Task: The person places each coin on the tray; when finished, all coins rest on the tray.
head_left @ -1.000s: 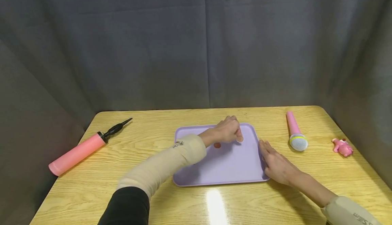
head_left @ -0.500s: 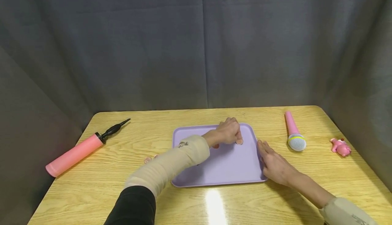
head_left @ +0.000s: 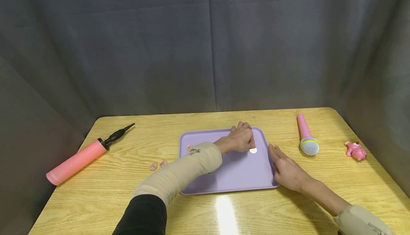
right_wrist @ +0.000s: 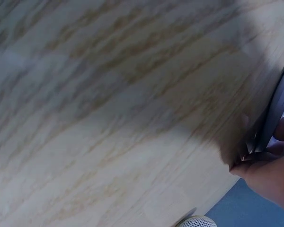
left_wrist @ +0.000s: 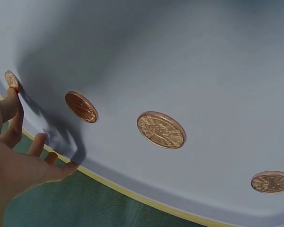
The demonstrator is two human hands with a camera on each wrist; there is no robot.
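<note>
In the head view, my left hand (head_left: pixel 241 137) reaches over the far right part of a shallow purple tray (head_left: pixel 243 178), pinching a copper coin (head_left: pixel 253 150) at its edge. The left wrist view shows that coin (left_wrist: pixel 12 81) at the fingertips, the other fingers spread near the rim. Three more coins lie flat along that side of the tray: a darker coin (left_wrist: pixel 81 107), a middle coin (left_wrist: pixel 161 130) and a far coin (left_wrist: pixel 270 182). My right hand (head_left: pixel 289 171) grips the tray's right rim, and the right wrist view shows its fingers (right_wrist: pixel 267 177) at that edge.
Two coins (head_left: pixel 153 166) lie on the wooden table (head_left: pixel 128 192) left of the tray. A pink hand pump (head_left: pixel 80 160) lies at far left. Right of the tray are a pink toy microphone (head_left: pixel 305 132) and a small pink figurine (head_left: pixel 356 151). A grey curtain (head_left: pixel 160 50) stands behind.
My left hand has shifted slightly right across the tray with the coin, which now shines brightly. The left forearm uncovers the coins on the table. My right hand stays at the rim.
</note>
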